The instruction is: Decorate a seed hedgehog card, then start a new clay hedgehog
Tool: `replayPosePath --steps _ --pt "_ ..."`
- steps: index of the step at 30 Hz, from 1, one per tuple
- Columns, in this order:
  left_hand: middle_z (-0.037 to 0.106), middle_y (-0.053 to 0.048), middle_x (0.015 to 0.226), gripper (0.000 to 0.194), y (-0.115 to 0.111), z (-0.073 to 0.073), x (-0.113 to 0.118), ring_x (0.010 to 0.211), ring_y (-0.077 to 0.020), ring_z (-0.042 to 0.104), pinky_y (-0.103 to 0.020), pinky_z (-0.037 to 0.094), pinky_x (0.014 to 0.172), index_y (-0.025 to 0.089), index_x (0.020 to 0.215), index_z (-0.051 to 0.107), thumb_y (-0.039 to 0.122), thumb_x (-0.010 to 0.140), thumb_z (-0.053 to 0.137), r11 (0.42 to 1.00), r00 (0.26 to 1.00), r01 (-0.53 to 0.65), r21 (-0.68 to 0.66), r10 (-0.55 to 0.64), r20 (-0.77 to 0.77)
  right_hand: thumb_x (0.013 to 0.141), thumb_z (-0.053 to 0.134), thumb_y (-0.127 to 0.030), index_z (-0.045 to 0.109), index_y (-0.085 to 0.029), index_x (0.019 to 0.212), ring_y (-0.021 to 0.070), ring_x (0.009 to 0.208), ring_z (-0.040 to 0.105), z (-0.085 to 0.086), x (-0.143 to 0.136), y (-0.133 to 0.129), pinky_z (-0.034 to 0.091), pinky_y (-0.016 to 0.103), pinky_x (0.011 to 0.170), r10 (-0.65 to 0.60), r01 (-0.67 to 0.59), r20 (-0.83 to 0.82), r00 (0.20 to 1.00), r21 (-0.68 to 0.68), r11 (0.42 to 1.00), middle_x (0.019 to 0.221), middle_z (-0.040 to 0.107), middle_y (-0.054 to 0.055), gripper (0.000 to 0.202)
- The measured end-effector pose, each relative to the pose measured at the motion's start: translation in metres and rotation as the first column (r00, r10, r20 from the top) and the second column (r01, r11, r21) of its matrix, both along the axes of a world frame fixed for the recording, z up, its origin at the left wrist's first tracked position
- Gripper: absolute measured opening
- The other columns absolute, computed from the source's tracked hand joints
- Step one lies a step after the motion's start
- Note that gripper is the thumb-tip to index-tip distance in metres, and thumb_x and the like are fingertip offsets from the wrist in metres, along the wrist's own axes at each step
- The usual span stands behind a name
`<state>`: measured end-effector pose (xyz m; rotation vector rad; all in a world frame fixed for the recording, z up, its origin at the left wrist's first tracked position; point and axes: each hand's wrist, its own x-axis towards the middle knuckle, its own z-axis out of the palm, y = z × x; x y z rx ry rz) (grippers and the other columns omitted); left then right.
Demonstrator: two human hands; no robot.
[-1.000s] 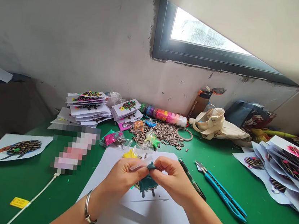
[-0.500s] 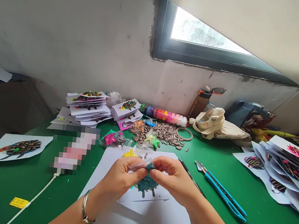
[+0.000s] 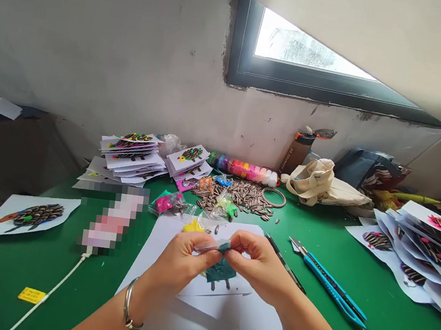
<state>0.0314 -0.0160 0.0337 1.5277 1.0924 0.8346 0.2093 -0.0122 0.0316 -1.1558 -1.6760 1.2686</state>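
Note:
Between my hands, above a stack of white paper (image 3: 154, 312), is a small clear bag of teal modelling clay (image 3: 221, 271). My left hand (image 3: 179, 256) pinches the bag near its clear top, thumb against forefinger. The fingers of my right hand (image 3: 256, 263) are closed on the bag's other side, with a bit of teal showing at the fingertips. Whether those fingertips grip bare clay or only plastic, I cannot tell. Under the bag lies a picture card (image 3: 229, 293), mostly covered, its dark legs visible. A yellow clay bag (image 3: 194, 226) sits just behind my left hand.
A blue utility knife (image 3: 332, 286) and a dark pen (image 3: 284, 262) lie to the right. Behind are sunflower seeds (image 3: 246, 196), a tape roll (image 3: 273, 197) and several clay bags. Seed-picture stacks (image 3: 135, 160) (image 3: 431, 249) stand at both sides; a white cable (image 3: 64, 279) runs front left.
The whole view has shifted slightly, with the table things a little farther right. Both hands keep their pinch on the bag, and the fingers of my right hand have shifted slightly.

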Motion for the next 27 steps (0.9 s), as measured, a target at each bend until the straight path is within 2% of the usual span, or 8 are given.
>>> replayPosePath --steps 4,7,10,15,18,23,27 --pt "0.049 0.0 0.065 0.026 -0.0008 -0.0009 0.0 0.065 -0.0137 0.042 -0.025 0.034 0.059 0.014 0.07 0.061 0.038 0.079 0.063 1.0 1.0 0.02 -0.018 -0.02 0.017 0.07 0.054 -0.016 0.051 -0.017 0.063 0.0104 0.061 0.04 -0.0011 -0.0034 -0.0004 0.033 0.024 0.056 -0.059 0.059 0.004 0.998 -0.018 0.998 0.061 0.047 -0.003 0.008" --pt "0.05 0.0 0.065 0.027 -0.0011 -0.0018 -0.0013 0.065 -0.0137 0.043 -0.025 0.035 0.059 0.014 0.069 0.061 0.038 0.08 0.062 1.0 1.0 0.001 0.016 -0.001 -0.01 0.071 0.058 -0.019 0.056 -0.016 0.071 0.0109 0.063 0.043 0.0011 -0.0018 0.0012 0.035 0.024 0.057 -0.025 0.02 -0.07 0.997 -0.066 0.998 0.065 0.051 -0.002 0.004" --pt "0.048 0.0 0.064 0.028 -0.0004 -0.0025 -0.0018 0.064 -0.0131 0.042 -0.025 0.035 0.058 0.014 0.066 0.06 0.038 0.079 0.064 1.0 1.0 -0.008 0.023 0.009 -0.018 0.076 0.059 -0.023 0.062 -0.015 0.078 0.0109 0.063 0.044 0.0021 0.0023 0.0026 0.035 0.024 0.057 0.033 -0.04 -0.103 0.994 -0.07 0.997 0.068 0.054 -0.001 0.009" --pt "0.054 -0.001 0.067 0.026 -0.0002 -0.0033 0.0003 0.065 -0.0138 0.046 -0.026 0.038 0.059 0.014 0.072 0.064 0.039 0.079 0.064 1.0 0.999 -0.021 0.016 0.02 0.033 0.075 0.059 -0.023 0.059 -0.015 0.067 0.0104 0.059 0.043 0.0016 0.0002 0.0007 0.034 0.023 0.052 -0.008 0.008 -0.045 0.999 -0.014 1.0 0.061 0.05 -0.002 0.011" --pt "0.057 -0.002 0.069 0.023 -0.0016 -0.0024 0.0004 0.065 -0.0141 0.047 -0.025 0.038 0.059 0.014 0.076 0.065 0.037 0.08 0.063 0.999 1.0 -0.017 0.036 0.017 -0.01 0.072 0.061 -0.024 0.054 -0.016 0.063 0.0106 0.059 0.044 0.0016 -0.003 0.0001 0.035 0.022 0.051 -0.007 0.005 -0.066 0.998 -0.034 0.999 0.062 0.05 -0.002 0.014" --pt "0.052 0.0 0.067 0.023 -0.003 0.0006 -0.0024 0.065 -0.0135 0.044 -0.025 0.035 0.058 0.015 0.071 0.061 0.036 0.082 0.059 0.998 0.997 0.009 0.069 -0.004 -0.083 0.076 0.059 -0.022 0.061 -0.015 0.075 0.0108 0.062 0.045 0.0022 0.0008 0.0012 0.037 0.023 0.055 0.055 -0.058 -0.041 0.998 -0.059 0.997 0.066 0.053 -0.001 0.007" --pt "0.045 0.002 0.062 0.027 -0.0036 0.0013 -0.0014 0.061 -0.012 0.039 -0.023 0.031 0.054 0.016 0.065 0.056 0.038 0.08 0.061 0.999 0.994 -0.002 0.044 0.006 -0.109 0.076 0.055 -0.017 0.059 -0.016 0.069 0.0107 0.061 0.045 0.0024 0.0036 0.0009 0.035 0.023 0.056 0.058 -0.058 0.012 0.998 0.005 0.998 0.063 0.052 -0.002 0.008"
